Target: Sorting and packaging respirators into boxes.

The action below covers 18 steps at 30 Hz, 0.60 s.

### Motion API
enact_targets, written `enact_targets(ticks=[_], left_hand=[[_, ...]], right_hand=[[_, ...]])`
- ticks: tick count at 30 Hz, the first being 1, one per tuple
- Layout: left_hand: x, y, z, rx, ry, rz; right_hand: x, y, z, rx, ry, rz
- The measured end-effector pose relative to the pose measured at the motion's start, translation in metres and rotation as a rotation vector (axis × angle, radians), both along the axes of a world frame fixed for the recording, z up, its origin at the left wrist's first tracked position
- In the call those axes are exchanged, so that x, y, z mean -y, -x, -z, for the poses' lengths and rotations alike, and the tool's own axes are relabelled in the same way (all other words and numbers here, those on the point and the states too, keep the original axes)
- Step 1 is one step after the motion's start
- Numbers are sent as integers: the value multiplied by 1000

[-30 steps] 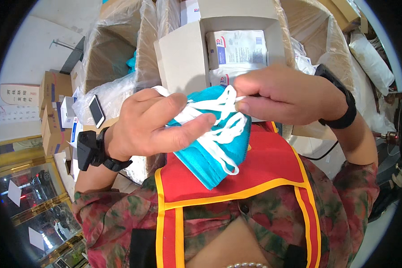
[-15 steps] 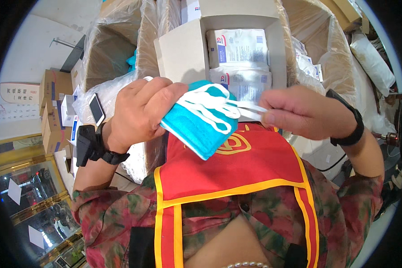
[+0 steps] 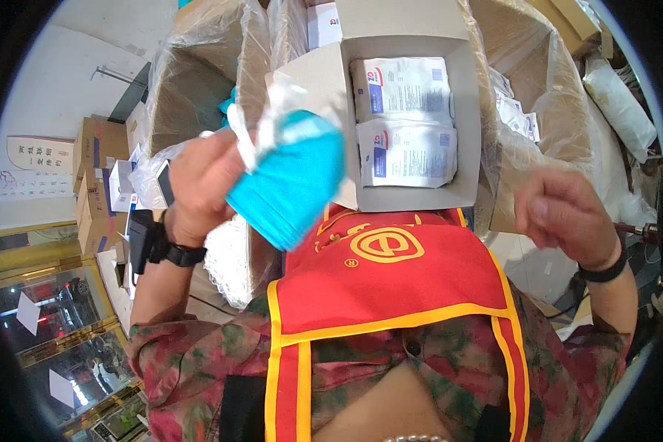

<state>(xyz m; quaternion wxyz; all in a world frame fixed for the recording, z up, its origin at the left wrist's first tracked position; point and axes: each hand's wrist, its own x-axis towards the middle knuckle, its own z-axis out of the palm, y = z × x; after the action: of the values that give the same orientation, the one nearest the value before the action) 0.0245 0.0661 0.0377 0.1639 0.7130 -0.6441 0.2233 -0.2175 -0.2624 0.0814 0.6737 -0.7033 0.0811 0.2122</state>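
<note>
My left hand (image 3: 205, 180) is closed on a teal face mask (image 3: 291, 184), its fingers pinching one side and its white ear loops (image 3: 247, 140) sticking up, smeared by motion. Whether it is one mask or a small stack, I cannot tell. The mask hangs left of an open cardboard box (image 3: 464, 110), above my red apron (image 3: 390, 287). Inside that box lie two white printed packs, a far pack (image 3: 404, 88) and a near pack (image 3: 407, 153). Off to the right, my right hand (image 3: 563, 210) is apart from the mask, fingers curled, with nothing visible in them.
A plastic-lined carton (image 3: 191, 81) at the left holds teal items. Another lined carton (image 3: 552, 81) at the right has white packs (image 3: 514, 110) in it. Small brown boxes (image 3: 99, 210) and a phone (image 3: 164, 183) are at far left. A white wrapped roll (image 3: 619, 110) lies far right.
My right hand has let go of the white loops and moved right and slightly down. The mask, in my left hand, has moved left and turned. The box shows more fully.
</note>
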Motion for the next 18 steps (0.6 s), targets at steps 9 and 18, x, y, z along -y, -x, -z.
enact_targets(ticks=[9,18], left_hand=[[15,23,-5,20,7,202],[26,31,-10,9,-120,247]], right_hand=[[-28,-78,25,217,59,20],[-56,-112,36,981,490,-305]])
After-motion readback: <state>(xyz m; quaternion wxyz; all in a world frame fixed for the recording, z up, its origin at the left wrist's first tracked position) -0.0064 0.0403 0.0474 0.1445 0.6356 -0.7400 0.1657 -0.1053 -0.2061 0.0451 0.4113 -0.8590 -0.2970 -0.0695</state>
